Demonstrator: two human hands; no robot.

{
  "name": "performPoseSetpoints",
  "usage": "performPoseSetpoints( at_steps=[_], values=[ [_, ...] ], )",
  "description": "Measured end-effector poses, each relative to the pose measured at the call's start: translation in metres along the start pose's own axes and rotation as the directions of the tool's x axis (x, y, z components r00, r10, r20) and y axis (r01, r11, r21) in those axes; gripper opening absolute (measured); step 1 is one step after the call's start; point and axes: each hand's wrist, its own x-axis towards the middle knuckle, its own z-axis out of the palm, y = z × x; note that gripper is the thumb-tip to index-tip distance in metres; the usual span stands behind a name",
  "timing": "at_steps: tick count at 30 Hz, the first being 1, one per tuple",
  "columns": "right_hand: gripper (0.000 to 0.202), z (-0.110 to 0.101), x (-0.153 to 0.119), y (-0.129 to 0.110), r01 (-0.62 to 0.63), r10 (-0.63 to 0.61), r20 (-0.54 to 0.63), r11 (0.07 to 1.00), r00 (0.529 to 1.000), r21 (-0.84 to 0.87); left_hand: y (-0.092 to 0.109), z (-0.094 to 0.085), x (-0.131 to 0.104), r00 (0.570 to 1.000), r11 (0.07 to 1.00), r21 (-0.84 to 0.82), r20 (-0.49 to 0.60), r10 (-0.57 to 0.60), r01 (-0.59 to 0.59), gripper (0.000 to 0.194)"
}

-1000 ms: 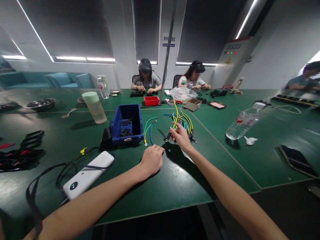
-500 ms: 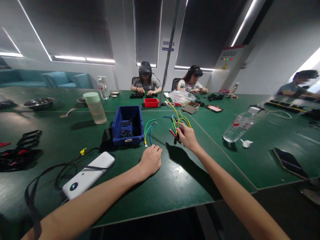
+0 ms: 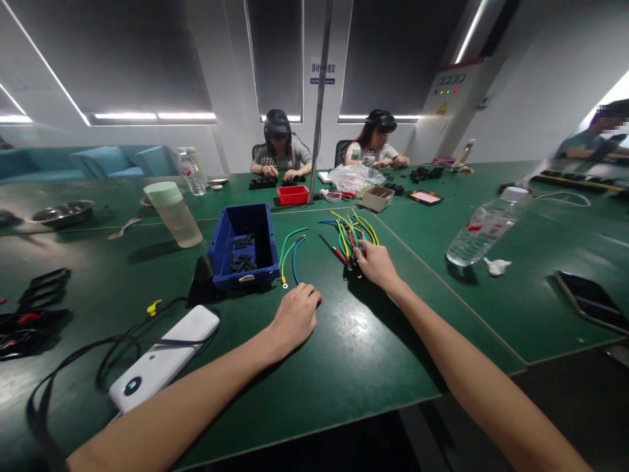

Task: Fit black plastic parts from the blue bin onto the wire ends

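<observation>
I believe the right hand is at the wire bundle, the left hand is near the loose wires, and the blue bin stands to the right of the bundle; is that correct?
Not quite: the head view shows the blue bin to the left of the wire bundle. The right hand is at the bundle and the left hand near the loose wires.

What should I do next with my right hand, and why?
I'd probably work one free of the pile of colored wires: your right hand is at the pile's near end, where they overlap, and your left hand rests on the green table, close to the blue wire lying apart.
</observation>
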Motion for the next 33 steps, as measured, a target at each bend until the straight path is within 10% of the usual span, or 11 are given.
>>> performPoseSetpoints(
  at_steps=[33],
  values=[
    [0.029, -0.004, 0.000, 0.011, -0.119, 0.134, 0.060, 0.971, 0.989, -0.209, 0.002, -0.001, -0.001, 0.999, 0.999, 0.037, -0.017, 0.039, -0.038, 0.019]
  ],
)
